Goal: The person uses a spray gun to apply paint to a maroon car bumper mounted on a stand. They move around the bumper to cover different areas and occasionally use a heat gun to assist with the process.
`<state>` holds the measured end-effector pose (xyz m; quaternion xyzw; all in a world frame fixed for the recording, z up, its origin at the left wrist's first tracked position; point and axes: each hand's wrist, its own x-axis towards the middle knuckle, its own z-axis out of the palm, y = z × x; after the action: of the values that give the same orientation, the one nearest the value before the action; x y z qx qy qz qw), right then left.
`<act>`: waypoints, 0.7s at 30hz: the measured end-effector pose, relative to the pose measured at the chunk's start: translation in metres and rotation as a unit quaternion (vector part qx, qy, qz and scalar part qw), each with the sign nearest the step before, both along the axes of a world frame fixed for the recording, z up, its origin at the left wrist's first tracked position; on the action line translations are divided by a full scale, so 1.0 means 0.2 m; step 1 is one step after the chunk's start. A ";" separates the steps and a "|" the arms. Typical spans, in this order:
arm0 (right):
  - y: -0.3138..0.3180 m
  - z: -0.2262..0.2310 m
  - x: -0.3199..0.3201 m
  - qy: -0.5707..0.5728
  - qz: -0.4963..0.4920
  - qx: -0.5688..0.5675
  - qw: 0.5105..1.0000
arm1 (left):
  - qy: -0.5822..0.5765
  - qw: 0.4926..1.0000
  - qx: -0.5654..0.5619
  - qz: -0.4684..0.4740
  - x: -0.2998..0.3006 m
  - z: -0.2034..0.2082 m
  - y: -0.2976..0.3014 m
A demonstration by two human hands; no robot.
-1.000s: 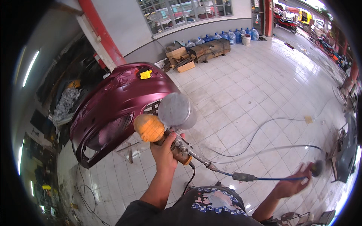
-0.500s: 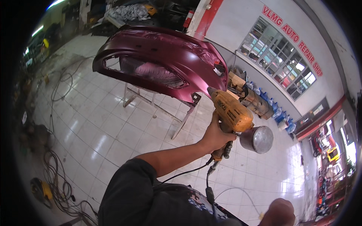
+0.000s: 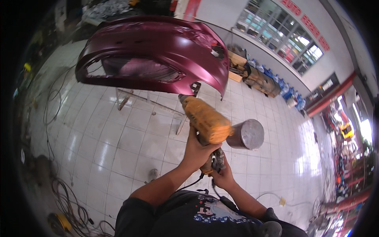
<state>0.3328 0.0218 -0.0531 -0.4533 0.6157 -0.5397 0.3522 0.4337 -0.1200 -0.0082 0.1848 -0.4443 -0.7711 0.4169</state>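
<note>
The yellow power tool [image 3: 207,121] is held out near the middle of the view, its long axis slanting from the broad rear housing, nearer the person, up to the dark nozzle [image 3: 183,98] at the far left end. It points away toward the lower edge of the maroon bumper [image 3: 158,47], by a small cut-out (the two overlap in view, so I cannot tell the gap). The left hand [image 3: 196,153] has its grip closed round the tool's handle. The right hand [image 3: 224,176] is just below, against the metal spray gun [image 3: 218,158]; its fingers are mostly hidden, so how far that grip is closed I cannot tell. A grey cylindrical cup [image 3: 246,134] sticks out to the right of the tool.

The bumper's length runs left to right across a stand [image 3: 181,125], its bottom edge curving down at the right end. Bare tiled floor [image 3: 276,170] opens wide to the right of the hands, with more on the left. A dark cord [image 3: 189,185] hangs from the handle, and cables [image 3: 71,197] lie coiled at lower left. A cardboard box [image 3: 237,59], a dark bundle [image 3: 262,81] and blue bottles [image 3: 290,91] line the wall beyond.
</note>
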 end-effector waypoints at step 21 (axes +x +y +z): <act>-0.14 0.02 -0.10 -0.036 -0.364 0.087 0.927 | -0.280 0.839 -0.465 -0.050 0.54 -0.52 -0.65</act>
<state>0.3138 -0.0054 -0.0499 -0.1460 0.7699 -0.5909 0.1918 0.5411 -0.2507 -0.1119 0.1551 -0.8568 -0.4090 0.2729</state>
